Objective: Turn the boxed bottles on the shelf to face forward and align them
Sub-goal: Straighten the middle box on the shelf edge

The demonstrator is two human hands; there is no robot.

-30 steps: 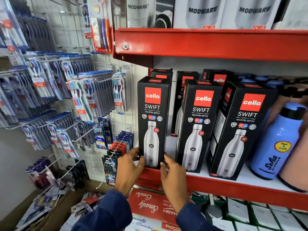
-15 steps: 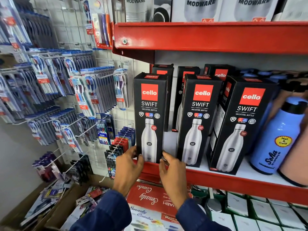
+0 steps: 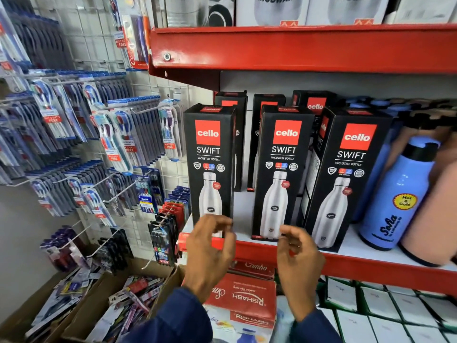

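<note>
Three boxed bottles upright along the front of the shelf (image 3: 346, 262)

Left box (image 3: 210, 167), middle box (image 3: 279, 169) and right box (image 3: 346, 179) face forward; left hand (image 3: 210, 246) and right hand (image 3: 296, 253) hold nothing, fingers loosely curled.

The left hand (image 3: 210, 246) is motion-blurred and covers the bottom of the left bottle box (image 3: 210, 164). The back-row boxes (image 3: 314, 105) are mostly hidden behind the front ones. The top-shelf boxes (image 3: 279, 11) get chopped off by the frame edge, and the peach bottle (image 3: 430, 194) is cut off on the right.
</note>
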